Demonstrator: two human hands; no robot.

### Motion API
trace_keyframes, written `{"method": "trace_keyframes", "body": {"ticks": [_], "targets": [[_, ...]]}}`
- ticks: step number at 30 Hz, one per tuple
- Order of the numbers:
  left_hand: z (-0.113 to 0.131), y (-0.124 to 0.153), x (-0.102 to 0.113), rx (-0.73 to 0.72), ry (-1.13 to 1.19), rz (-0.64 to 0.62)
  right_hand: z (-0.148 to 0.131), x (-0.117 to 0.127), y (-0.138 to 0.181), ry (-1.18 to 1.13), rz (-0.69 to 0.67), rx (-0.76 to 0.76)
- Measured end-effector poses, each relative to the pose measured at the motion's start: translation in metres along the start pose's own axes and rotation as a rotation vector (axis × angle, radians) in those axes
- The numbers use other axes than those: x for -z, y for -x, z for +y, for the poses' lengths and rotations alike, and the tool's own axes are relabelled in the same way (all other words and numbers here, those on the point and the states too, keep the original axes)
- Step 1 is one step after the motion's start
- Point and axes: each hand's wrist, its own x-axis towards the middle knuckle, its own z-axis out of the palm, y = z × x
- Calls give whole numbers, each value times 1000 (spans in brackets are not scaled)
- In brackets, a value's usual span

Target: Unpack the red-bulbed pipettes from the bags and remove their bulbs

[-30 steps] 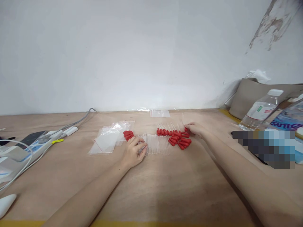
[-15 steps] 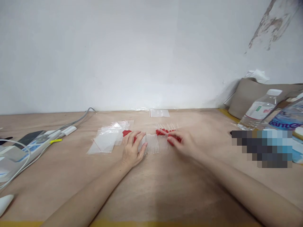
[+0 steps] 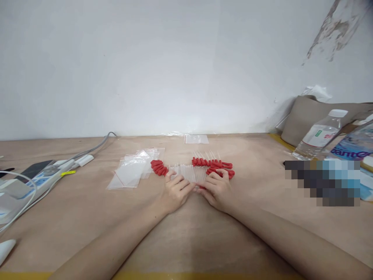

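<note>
Fingertips of my left hand (image 3: pixel 176 191) and my right hand (image 3: pixel 217 189) meet just in front of a row of thin clear tubes (image 3: pixel 186 174). My right hand is closed on a small red rubber bulb, mostly hidden by the fingers. The left fingers are pinched together against it; what they hold is covered. Left of the tubes lies a cluster of red rubber bulbs (image 3: pixel 159 167). Behind my right hand is a row of red-bulbed droppers (image 3: pixel 208 161), their clear stems pointing towards the wall. More red bulbs (image 3: pixel 231 174) lie beside that hand.
Clear zip bags (image 3: pixel 126 173) lie fanned out on the left, and another bag (image 3: pixel 196 139) is by the wall. A power strip (image 3: pixel 43 181) with cables is at far left. A water bottle (image 3: pixel 320 134) and a grey-brown bag (image 3: pixel 300 116) stand at right.
My left hand has come nearer and to the right, off the red cluster. My right hand has drawn back from the red-bulbed row, and the fingertips now meet at a red bulb.
</note>
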Motion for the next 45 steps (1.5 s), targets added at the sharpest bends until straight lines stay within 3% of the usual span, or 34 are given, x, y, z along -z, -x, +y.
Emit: {"method": "trace_keyframes", "body": {"ticks": [11,17,22,27,32,39,45], "targets": [[-6,8,6,130,84,-121,6,12,7,135,69,81],[-30,19,10,454,199,-38,36,18,3,-117,139,-84],[-35,13,1,539,245,-28,63,31,-13,-120,207,-395],[-36,6,-7,540,238,46,103,51,-19,-280,174,-751],[-35,5,-9,443,203,39,125,58,-14,-423,156,-938],[-31,8,-10,329,237,30,118,57,-13,-565,-88,-1006],[-27,12,-13,315,312,-26,110,54,-13,-559,-166,-951]]}}
